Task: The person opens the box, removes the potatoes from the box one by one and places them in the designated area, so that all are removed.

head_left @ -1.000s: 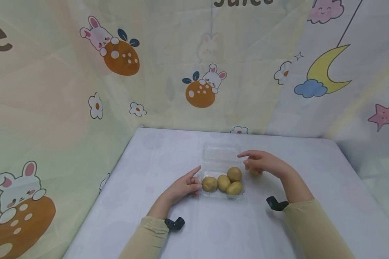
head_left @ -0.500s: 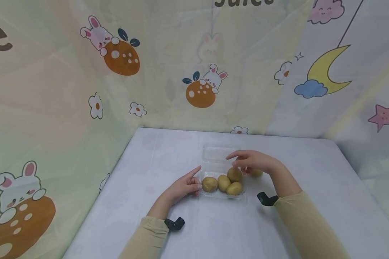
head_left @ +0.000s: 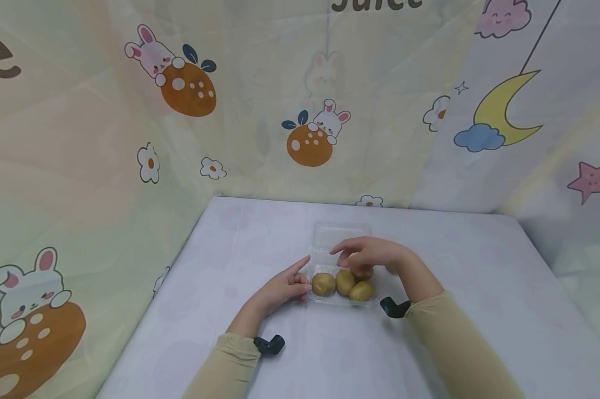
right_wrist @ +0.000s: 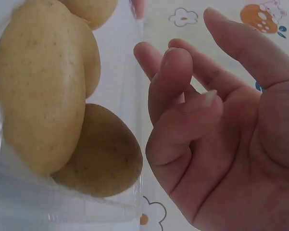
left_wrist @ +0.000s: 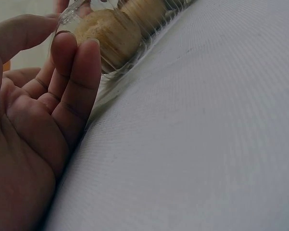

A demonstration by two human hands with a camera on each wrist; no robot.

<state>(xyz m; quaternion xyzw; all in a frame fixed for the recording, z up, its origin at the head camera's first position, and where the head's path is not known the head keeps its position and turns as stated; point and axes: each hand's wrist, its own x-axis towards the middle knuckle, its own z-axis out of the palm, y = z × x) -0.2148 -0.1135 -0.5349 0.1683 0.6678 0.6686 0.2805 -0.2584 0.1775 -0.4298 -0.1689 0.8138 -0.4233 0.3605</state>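
A clear plastic clamshell box (head_left: 342, 302) lies on the table with its lid (head_left: 341, 230) folded back. Inside its base are several potatoes: one at left (head_left: 323, 284), one in the middle (head_left: 345, 282), one at front right (head_left: 362, 291), and one at back right partly hidden by the right hand. My left hand (head_left: 281, 288) rests at the box's left side, index finger extended and other fingers bent; its fingertips are at the wall in the left wrist view. My right hand (head_left: 372, 252) hovers over the box's back right, fingers loosely bent, with nothing held in the right wrist view.
Another potato (head_left: 391, 270) shows slightly beside the box's right side, mostly behind the right hand. A white cloth covers the table (head_left: 330, 354). Printed fabric (head_left: 250, 127) hangs behind and at both sides. Each wrist wears a black camera (head_left: 269, 345).
My right hand has moved left, from above the potato outside the box to above the box's back right. The left hand and the potatoes stay in place.
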